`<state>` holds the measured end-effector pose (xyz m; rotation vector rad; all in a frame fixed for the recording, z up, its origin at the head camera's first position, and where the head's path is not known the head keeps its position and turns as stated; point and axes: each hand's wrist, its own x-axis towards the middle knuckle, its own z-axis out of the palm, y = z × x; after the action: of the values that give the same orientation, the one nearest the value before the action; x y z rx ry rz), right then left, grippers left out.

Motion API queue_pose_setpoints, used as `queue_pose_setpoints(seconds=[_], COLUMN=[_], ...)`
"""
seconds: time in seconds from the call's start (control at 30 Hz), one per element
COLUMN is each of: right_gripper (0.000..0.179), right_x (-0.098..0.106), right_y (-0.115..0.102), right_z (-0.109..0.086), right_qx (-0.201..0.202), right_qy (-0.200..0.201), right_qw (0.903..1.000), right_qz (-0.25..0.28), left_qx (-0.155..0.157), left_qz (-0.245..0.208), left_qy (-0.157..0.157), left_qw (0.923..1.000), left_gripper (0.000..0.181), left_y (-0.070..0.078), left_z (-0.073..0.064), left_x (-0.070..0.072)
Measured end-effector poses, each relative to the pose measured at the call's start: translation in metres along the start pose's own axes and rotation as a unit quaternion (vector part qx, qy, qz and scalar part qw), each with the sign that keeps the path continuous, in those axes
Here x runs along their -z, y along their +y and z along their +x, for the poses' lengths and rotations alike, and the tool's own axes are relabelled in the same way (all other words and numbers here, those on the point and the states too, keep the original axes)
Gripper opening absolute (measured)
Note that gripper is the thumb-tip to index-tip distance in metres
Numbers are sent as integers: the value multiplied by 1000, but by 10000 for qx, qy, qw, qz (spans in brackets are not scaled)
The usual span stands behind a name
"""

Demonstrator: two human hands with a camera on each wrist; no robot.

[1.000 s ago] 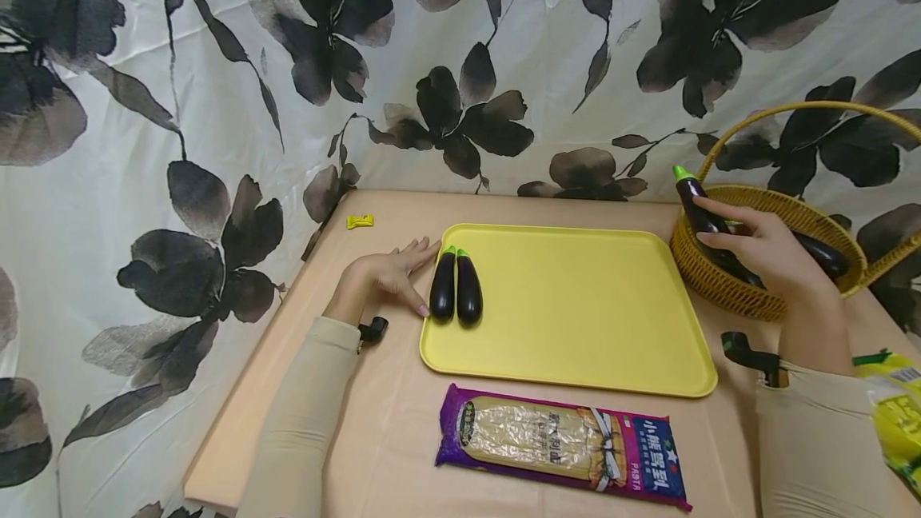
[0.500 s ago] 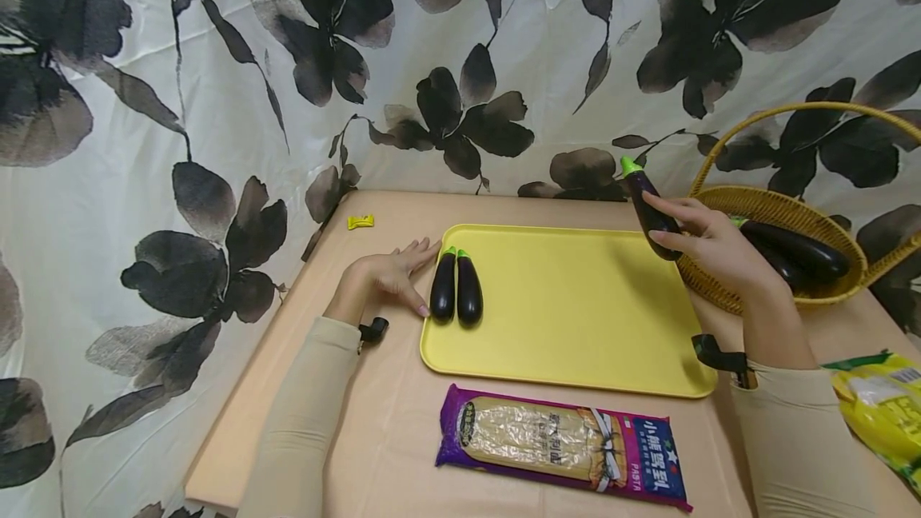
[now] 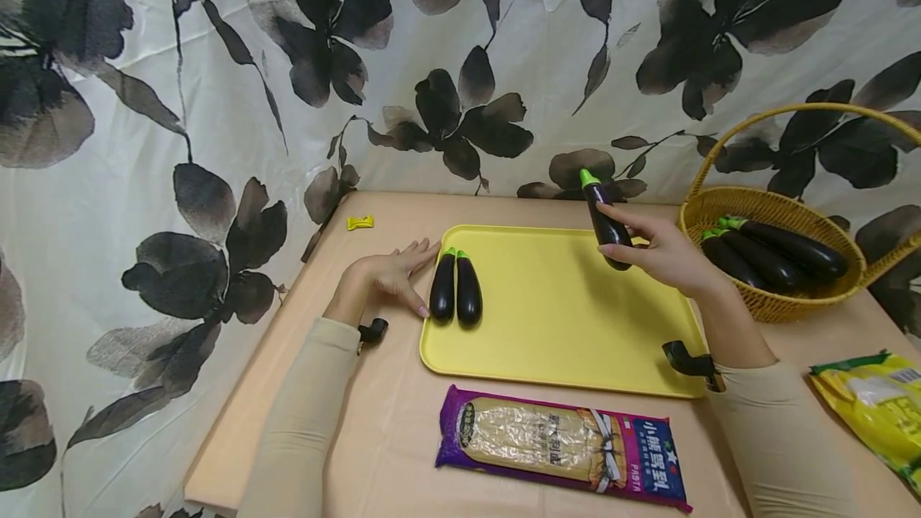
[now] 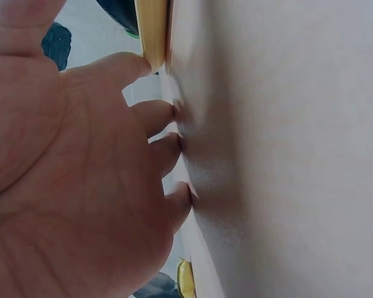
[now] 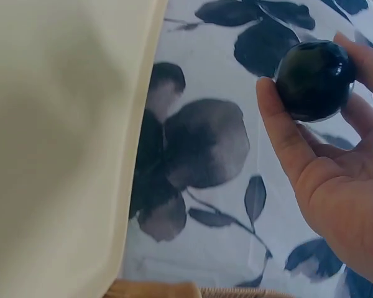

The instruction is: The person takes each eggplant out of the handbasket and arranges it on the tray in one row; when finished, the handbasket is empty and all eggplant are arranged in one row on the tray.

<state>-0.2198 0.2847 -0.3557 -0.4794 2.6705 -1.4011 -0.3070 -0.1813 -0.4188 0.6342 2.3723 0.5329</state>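
Observation:
Between thumb and fingers, my right hand (image 3: 665,250) pinches an eggplant (image 3: 603,218), dark with a bright green cap, above the right half of the yellow tray (image 3: 547,342). Its rounded bottom end faces the camera in the right wrist view, with the fingers (image 5: 286,133) around it. Two more eggplants lie side by side along the tray's left edge, the left one (image 3: 442,288) nearest my left hand (image 3: 388,276). That hand rests with fingers spread on the table at the tray's left side, its thumb at the rim. In the left wrist view the fingertips touch the table.
A wicker basket (image 3: 780,308) with a tall handle stands at the right and holds several eggplants (image 3: 784,254). A purple pasta packet (image 3: 561,446) lies in front of the tray. A yellow bag (image 3: 874,414) is at the far right, a small yellow wrapped candy (image 3: 360,222) at the back left.
My right hand has lifted an eggplant out of the basket and carried it left over the tray. My left hand and the two eggplants on the tray have stayed in place.

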Motion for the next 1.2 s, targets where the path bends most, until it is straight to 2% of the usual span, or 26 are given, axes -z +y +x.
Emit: queue_pose_setpoints(seconds=[0.23,0.4,0.67,0.93,1.1,1.2], right_gripper=[77,79,88,98,98,99], right_x=[-22,-36,-57,-89,-108,-117], right_y=[-6,-15,-23,-34,-33,-34], right_z=[10,16,31,40,47,49], right_qx=[200,398,400,624,807,808], right_qy=[-653,-811,-1097,-1772,-2008,-2119], right_qw=[9974,9954,9917,9727,9586,9548], right_qz=[-239,-332,-535,-1361,-1853,-1923], left_qx=[-68,-56,-130,-131,-215,-230], left_qz=[23,48,173,221,220,231], left_qy=[13,52,-34,-72,-51,-47], left_qw=[10000,10000,9998,9996,9995,9995], left_gripper=[149,149,149,152,153,153], left_y=[-4,-5,-4,-3,-4,-5], left_z=[1,0,-1,0,2,2], left_x=[-2,-2,-1,-1,-2,-3])
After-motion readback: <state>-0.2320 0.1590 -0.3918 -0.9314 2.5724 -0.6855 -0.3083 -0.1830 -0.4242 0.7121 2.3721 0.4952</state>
